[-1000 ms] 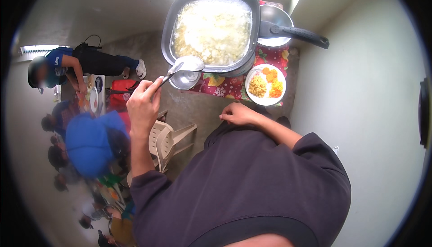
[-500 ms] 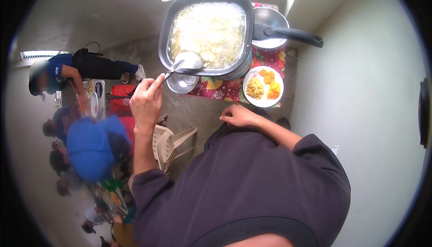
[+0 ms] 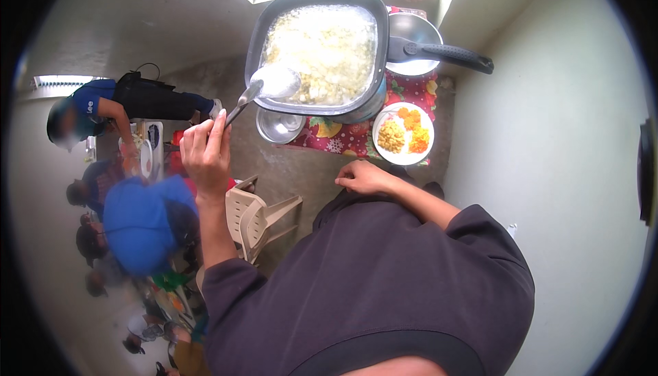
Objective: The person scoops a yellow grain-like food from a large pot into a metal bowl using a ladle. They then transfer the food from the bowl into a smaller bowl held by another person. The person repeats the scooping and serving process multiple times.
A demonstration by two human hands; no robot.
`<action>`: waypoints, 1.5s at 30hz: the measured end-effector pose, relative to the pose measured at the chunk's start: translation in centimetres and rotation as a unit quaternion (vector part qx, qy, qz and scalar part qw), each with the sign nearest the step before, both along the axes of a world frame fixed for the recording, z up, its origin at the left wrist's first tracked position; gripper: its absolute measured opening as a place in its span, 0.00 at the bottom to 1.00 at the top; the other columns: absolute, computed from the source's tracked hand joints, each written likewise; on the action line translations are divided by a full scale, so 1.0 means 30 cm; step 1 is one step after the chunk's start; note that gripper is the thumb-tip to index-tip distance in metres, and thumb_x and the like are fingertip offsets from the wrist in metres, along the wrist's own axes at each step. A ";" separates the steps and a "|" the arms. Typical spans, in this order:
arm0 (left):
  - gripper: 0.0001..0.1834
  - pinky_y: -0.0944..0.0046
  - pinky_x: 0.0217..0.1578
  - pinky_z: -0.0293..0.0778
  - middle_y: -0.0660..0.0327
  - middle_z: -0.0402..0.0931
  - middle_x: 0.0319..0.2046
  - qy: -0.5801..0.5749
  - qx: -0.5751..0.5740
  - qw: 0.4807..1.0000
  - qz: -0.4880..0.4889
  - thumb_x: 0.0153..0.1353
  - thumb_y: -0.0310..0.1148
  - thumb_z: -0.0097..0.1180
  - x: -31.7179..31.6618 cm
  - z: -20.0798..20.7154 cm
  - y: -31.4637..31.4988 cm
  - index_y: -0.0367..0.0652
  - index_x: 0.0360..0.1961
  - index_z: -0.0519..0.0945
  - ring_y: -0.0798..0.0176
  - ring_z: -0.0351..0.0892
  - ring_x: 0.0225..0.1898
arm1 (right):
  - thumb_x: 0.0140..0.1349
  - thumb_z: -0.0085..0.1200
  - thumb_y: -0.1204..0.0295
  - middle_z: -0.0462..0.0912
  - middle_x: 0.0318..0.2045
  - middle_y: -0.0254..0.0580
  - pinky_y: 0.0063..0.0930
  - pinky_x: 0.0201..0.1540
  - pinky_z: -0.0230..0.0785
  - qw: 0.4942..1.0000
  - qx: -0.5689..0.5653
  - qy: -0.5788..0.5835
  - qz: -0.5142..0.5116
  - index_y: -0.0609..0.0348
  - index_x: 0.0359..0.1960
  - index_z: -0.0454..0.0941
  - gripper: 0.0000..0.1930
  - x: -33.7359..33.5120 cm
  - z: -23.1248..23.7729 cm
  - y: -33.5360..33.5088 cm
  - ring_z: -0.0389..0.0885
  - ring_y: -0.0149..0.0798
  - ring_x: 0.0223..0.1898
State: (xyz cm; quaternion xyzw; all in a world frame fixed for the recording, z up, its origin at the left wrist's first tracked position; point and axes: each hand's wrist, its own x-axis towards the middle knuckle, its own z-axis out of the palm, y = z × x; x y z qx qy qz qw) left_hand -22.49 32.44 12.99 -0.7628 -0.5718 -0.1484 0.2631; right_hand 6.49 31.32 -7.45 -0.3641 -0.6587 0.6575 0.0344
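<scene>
My left hand (image 3: pixel 207 153) grips the handle of a large metal serving spoon (image 3: pixel 277 82). The spoon's shiny bowl is over the near left corner of a square dark pan (image 3: pixel 255 40). Pale, chopped food (image 3: pixel 322 54) in bubbling liquid fills the pan, partly washed out by glare. The pan's black handle (image 3: pixel 449 54) points right. At my waist rests my right hand (image 3: pixel 360 176), its fingers curled in, with nothing seen in them; it is nearest to a white plate (image 3: pixel 378 150) with yellow and orange chopped food.
Metal bowls stand beside the pan, one (image 3: pixel 279 126) at near left and one (image 3: pixel 426 30) at right, on a red patterned tablecloth (image 3: pixel 343 144). A beige plastic chair (image 3: pixel 250 218) stands at left. Several people are farther left, one in a blue shirt (image 3: pixel 147 218). A wall (image 3: pixel 548 170) lies right.
My left hand has moved left and slightly down, drawing the spoon toward the pan's left rim. My right hand stays in place.
</scene>
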 end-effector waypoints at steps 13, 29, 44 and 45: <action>0.20 0.59 0.45 0.72 0.67 0.82 0.38 0.000 -0.006 0.999 0.044 0.64 0.32 0.63 -0.015 -0.021 0.079 0.50 0.58 0.83 0.63 0.80 0.42 | 0.65 0.57 0.57 0.88 0.29 0.49 0.39 0.46 0.77 1.000 -0.005 -0.008 -0.017 0.65 0.43 0.86 0.20 0.010 0.004 0.002 0.88 0.47 0.35; 0.11 0.60 0.37 0.77 0.71 0.83 0.35 0.033 0.107 0.993 0.045 0.63 0.36 0.64 -0.015 -0.112 0.532 0.58 0.47 0.88 0.64 0.83 0.35 | 0.65 0.57 0.56 0.88 0.30 0.50 0.39 0.47 0.77 1.000 0.005 0.002 -0.017 0.65 0.45 0.86 0.21 0.011 -0.002 0.004 0.88 0.47 0.36; 0.11 0.60 0.37 0.76 0.71 0.84 0.36 0.066 0.106 0.992 -0.001 0.63 0.35 0.64 -0.032 -0.136 0.611 0.57 0.46 0.88 0.64 0.83 0.35 | 0.65 0.56 0.56 0.88 0.29 0.50 0.40 0.46 0.77 0.999 0.000 -0.002 -0.040 0.65 0.44 0.86 0.21 0.042 -0.017 0.016 0.88 0.48 0.35; 0.11 0.60 0.37 0.76 0.71 0.84 0.35 0.056 0.106 0.993 0.000 0.62 0.35 0.64 -0.030 -0.135 0.599 0.56 0.46 0.88 0.64 0.83 0.36 | 0.65 0.56 0.56 0.88 0.29 0.50 0.40 0.46 0.77 0.999 -0.001 -0.002 -0.041 0.65 0.44 0.86 0.21 0.043 -0.012 0.018 0.88 0.48 0.36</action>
